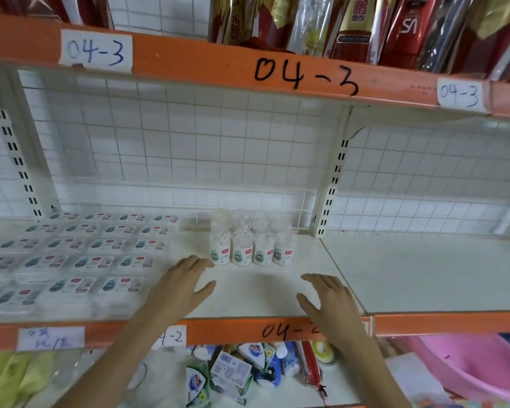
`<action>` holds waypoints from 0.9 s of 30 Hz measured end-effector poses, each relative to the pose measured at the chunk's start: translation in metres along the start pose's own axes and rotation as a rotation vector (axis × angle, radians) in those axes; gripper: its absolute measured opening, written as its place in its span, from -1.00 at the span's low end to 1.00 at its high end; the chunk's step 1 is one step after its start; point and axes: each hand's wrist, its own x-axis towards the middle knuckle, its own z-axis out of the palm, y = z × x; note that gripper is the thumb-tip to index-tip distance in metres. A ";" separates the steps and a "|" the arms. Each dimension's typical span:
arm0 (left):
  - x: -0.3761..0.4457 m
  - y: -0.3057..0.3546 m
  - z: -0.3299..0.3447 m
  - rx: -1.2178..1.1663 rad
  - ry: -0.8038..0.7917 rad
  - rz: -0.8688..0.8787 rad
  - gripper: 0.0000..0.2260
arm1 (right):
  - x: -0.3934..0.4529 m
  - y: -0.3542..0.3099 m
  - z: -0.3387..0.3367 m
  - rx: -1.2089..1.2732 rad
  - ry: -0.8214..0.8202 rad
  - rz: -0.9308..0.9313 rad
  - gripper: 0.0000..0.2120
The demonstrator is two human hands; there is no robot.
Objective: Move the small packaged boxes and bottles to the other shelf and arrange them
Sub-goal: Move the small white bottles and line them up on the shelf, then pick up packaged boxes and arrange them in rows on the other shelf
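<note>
1. The bottles (pixel 251 248) stood upright in a tight group near the back of the shelf (pixel 265 293), just left of the upright post (pixel 333 184). Four were in the front row, touching side by side, and more stood behind them.
2. They looked like small clear plastic tubs, probably filled with cotton swabs, so I judged them very light and stiff enough for a grip, but easy to tip over.
3. The best hold seemed to be around the sides of the group, so that two palms press the row together, or one bottle taken by its middle.
4. The boxes (pixel 80 260) lay flat in neat rows on the left part of the same shelf. They appeared to be thin clear plastic, light and a little slippery, so the side edges are the place to take them.
5. The left hand (pixel 186 285) was released, with fingers spread, and its fingertips were just beside the leftmost front bottle; I could not tell if they touched it.
6. The right hand (pixel 329 301) was also released and held nothing, hovering near the shelf's front edge, apart from the bottles.
</note>
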 end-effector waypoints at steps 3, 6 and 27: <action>-0.035 0.017 -0.004 -0.055 0.003 -0.014 -0.53 | -0.040 -0.003 -0.001 0.036 0.003 -0.009 -0.65; -0.079 0.031 -0.014 -0.061 -0.004 -0.070 -0.75 | -0.079 -0.003 -0.004 0.045 -0.021 -0.058 -0.69; -0.502 0.020 -0.186 0.266 0.078 -1.044 -0.57 | -0.185 -0.274 0.068 0.489 -0.581 -0.675 -0.65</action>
